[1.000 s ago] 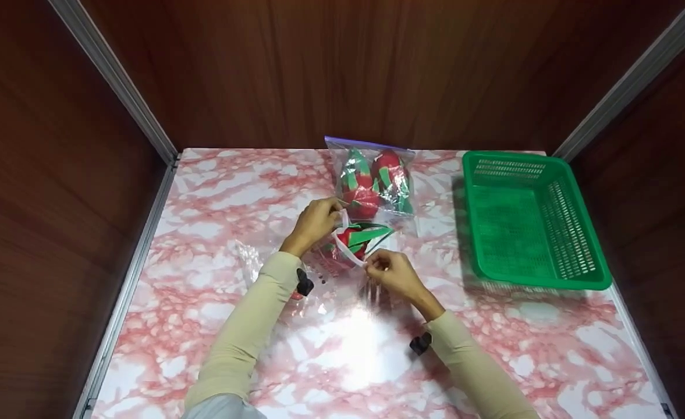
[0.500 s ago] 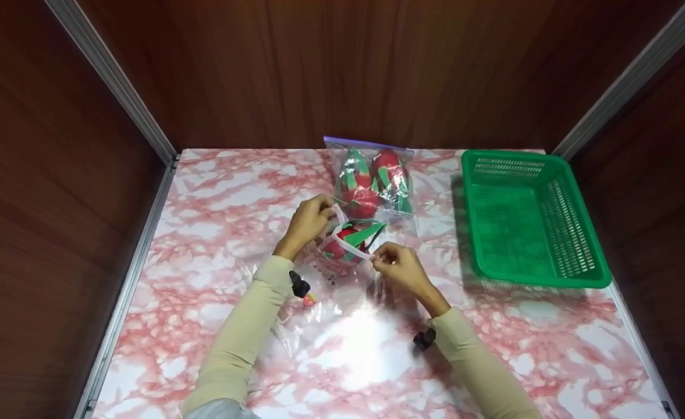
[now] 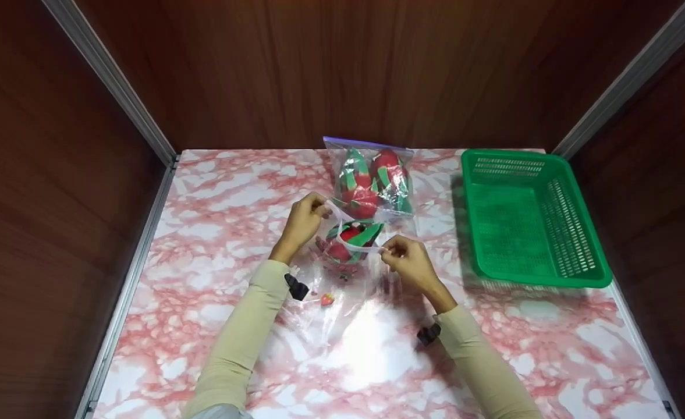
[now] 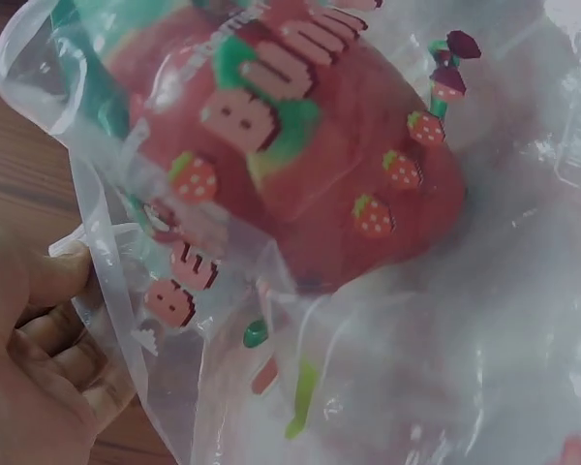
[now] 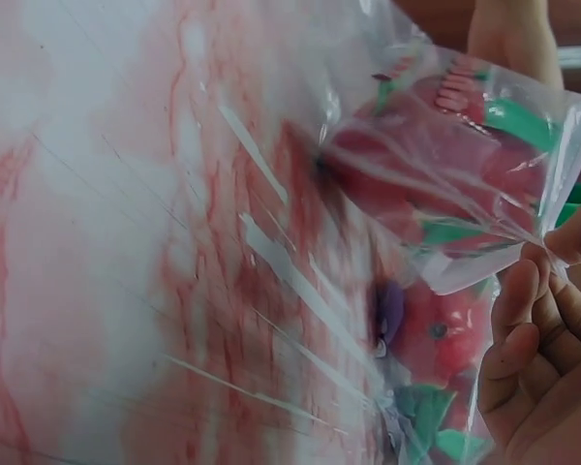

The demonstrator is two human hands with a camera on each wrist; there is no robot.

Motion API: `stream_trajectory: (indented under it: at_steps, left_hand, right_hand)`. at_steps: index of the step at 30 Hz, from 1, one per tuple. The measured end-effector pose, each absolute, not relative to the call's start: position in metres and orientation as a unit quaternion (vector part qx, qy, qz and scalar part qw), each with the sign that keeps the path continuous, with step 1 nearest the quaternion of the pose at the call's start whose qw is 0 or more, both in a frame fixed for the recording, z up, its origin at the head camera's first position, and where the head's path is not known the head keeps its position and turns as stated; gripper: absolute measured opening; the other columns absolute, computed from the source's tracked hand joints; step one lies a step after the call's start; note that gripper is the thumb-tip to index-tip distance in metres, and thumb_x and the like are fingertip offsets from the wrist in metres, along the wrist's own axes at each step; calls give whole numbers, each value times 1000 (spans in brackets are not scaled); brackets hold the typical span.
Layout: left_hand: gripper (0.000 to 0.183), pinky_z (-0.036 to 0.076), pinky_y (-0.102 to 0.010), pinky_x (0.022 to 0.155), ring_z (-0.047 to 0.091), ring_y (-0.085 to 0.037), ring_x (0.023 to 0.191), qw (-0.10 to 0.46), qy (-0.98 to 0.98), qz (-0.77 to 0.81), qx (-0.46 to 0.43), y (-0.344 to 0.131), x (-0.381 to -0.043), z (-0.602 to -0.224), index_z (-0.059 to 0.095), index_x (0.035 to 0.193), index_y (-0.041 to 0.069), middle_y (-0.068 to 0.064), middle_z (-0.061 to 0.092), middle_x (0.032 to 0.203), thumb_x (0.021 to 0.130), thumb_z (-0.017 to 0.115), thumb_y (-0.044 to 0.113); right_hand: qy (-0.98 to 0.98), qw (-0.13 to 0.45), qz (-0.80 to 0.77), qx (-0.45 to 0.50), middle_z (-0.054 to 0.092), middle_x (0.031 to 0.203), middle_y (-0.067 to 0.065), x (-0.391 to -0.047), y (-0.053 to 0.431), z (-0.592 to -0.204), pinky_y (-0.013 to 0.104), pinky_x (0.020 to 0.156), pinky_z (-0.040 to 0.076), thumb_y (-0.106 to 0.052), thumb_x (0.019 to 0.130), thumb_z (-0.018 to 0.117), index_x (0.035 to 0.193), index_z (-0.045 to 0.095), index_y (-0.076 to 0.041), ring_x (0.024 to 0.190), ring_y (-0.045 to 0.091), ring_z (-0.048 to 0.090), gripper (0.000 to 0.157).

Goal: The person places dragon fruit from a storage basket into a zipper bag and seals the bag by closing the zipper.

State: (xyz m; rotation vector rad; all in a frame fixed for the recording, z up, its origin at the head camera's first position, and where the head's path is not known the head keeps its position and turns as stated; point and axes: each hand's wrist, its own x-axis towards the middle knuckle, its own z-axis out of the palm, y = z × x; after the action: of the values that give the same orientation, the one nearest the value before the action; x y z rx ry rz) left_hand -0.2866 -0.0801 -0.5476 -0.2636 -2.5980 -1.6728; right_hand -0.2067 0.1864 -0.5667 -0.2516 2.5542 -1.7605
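My left hand (image 3: 306, 220) pinches the left side of the white-edged mouth of a clear printed plastic bag (image 4: 445, 339), with thumb and fingertips on its rim. The right hand (image 3: 412, 263) pinches the opposite side of that rim, as the right wrist view also shows. The mouth is spread between both hands. A red dragon fruit (image 4: 368, 184) with green scales sits inside, partly behind printed letters and small strawberries. Just beyond lies a zip bag (image 3: 403, 195) with a purple closure, holding two more dragon fruits (image 3: 361, 195).
A green plastic basket (image 3: 595, 238) stands on the right of the pink-and-white marbled table (image 3: 214, 291). Brown wooden panels (image 3: 342, 70) with metal corner strips enclose the back and sides. The bag's lower part spreads towards the front of the table.
Both hands have drawn apart, left hand up and leftward, right hand rightward, so the bag's mouth is wider. The bag's lower part has shifted right. The zip bag and basket stay put.
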Motion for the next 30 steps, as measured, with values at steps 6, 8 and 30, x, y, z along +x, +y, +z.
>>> stream_trajectory:
  at_steps: [6,8,30]
  left_hand:
    - [10,63,-32,85,74,-32,92,44,-813,-576,-81,-81,-286,-547,65,107,-5,-24,75,99,105,64,4]
    - [9,62,-28,82,74,-31,91,53,-808,-582,-80,-82,-286,-546,65,107,-7,-25,75,97,104,65,2]
    - [7,67,-39,80,74,-41,87,96,-748,-651,-87,-82,-281,-538,64,103,-6,-28,73,98,102,66,0]
  right_hand:
    - [819,5,-571,-54,62,74,2,-210,188,-564,15,50,46,5,92,68,91,69,11,57,6,54,6]
    - [823,-3,-566,-46,62,75,1,-214,191,-571,14,50,46,4,91,70,92,71,9,57,5,54,5]
    - [832,-72,-546,-66,67,73,0,-225,216,-557,16,50,46,-4,90,74,91,77,-1,57,7,58,4]
